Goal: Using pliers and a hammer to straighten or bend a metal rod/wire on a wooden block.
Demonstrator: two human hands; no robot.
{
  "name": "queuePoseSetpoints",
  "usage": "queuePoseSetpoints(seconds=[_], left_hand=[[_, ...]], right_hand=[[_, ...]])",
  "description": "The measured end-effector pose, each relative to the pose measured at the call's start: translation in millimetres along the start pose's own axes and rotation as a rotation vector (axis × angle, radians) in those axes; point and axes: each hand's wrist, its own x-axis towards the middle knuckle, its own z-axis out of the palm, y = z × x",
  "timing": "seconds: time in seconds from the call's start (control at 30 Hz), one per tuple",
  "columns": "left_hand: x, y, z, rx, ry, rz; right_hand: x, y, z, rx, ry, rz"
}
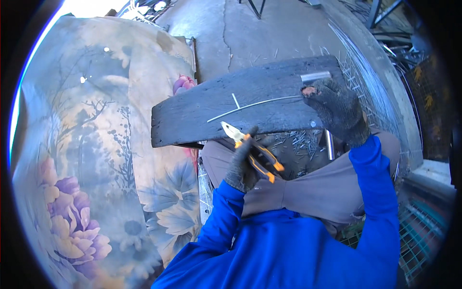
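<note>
My left hand, in a dark knit glove, is closed around combination pliers with orange and black handles. Their jaws point up and left, close to the near edge of a dark wooden plank. On the plank's right part, my gloved right hand is closed on one end of a thin metal rod; a hole in the glove bares some skin. The rod curves left across the wood, apart from the plier jaws. A short piece of rod lies just beyond it.
A short metal tube lies beyond my right hand. Cut metal pieces litter the floor between my legs, and another tube is under the plank's near edge. Long thin rods spread at right. A flowered sheet covers the left side.
</note>
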Motion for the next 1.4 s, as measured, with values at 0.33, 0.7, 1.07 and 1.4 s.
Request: queuePoseSetpoints(seconds=[0.33,0.7,1.07,1.4], left_hand=[[-14.1,16.9,20.5,0.377,-0.122,-0.045],[-17.4,25.4,41.8,0.290,-0.114,0.008],[-7.8,29.8,56.8,0.379,-0.075,-0.024],[-1.3,21.1,30.6,0.315,-0.113,-0.036]], right_hand=[[0.5,-12.3,5.8,0.141,-0.152,0.103],[2.2,-12.2,3.7,0.212,-0.126,0.176],[-6.9,5.4,-2.0,0.130,-0.066,0.144],[-1.5,0.4,-2.8,0.090,-0.072,0.115]])
